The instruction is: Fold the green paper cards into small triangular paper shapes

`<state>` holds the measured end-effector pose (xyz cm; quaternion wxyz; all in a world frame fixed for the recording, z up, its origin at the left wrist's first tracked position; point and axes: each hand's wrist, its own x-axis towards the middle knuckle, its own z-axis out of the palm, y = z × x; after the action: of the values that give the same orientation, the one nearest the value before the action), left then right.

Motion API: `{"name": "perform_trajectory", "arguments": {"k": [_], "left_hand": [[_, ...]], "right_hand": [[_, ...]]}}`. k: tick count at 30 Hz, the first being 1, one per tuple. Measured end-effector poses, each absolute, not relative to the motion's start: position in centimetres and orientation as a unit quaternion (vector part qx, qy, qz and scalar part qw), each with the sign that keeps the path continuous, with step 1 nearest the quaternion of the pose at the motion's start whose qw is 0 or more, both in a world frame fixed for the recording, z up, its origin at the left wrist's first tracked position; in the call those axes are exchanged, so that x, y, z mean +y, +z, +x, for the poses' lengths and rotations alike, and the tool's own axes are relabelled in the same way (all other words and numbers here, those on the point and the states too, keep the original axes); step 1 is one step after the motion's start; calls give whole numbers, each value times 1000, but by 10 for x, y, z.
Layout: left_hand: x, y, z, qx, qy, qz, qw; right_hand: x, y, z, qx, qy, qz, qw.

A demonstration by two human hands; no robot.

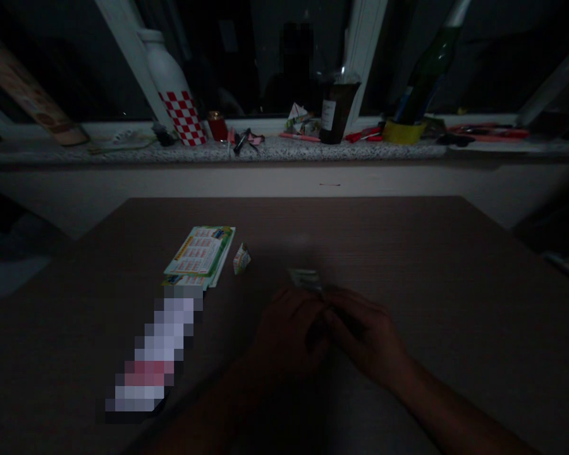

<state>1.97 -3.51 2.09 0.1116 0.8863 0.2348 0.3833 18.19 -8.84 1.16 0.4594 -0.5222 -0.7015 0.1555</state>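
On the dark table, my left hand (289, 325) and my right hand (372, 332) meet at the fingertips. A small piece of paper (306, 278) sticks out beyond the fingers, pale and blurred in the dim light; the rest is hidden under them. The fingers of both hands are bent and pressed together on it. To the left lies a stack of printed calendar cards (199, 253) with green borders. Between the stack and my hands stands a small folded paper piece (241, 258) with similar print.
A pixelated, lit rectangular object (164, 347) lies on the table (431, 253) at the left. Behind, the speckled windowsill (265, 151) carries a white bottle with red checks (183, 107), a dark cup (334, 114), a green bottle (427, 76) in a yellow tape roll (404, 132), and several small items.
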Motion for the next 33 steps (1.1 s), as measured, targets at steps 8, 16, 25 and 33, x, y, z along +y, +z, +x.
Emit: {"name": "perform_trajectory", "arguments": {"k": [8, 16, 25, 33], "left_hand": [[-36, 19, 17, 255, 394, 875, 118], [-34, 29, 12, 283, 430, 855, -66], [-33, 33, 17, 289, 393, 872, -42], [-32, 30, 18, 287, 367, 884, -51]], "right_hand": [[-84, 8, 194, -729, 81, -501, 459], [-86, 14, 197, -775, -84, -507, 368], [-87, 16, 193, -783, -89, -467, 402], [-86, 17, 192, -785, -94, -454, 411]]}}
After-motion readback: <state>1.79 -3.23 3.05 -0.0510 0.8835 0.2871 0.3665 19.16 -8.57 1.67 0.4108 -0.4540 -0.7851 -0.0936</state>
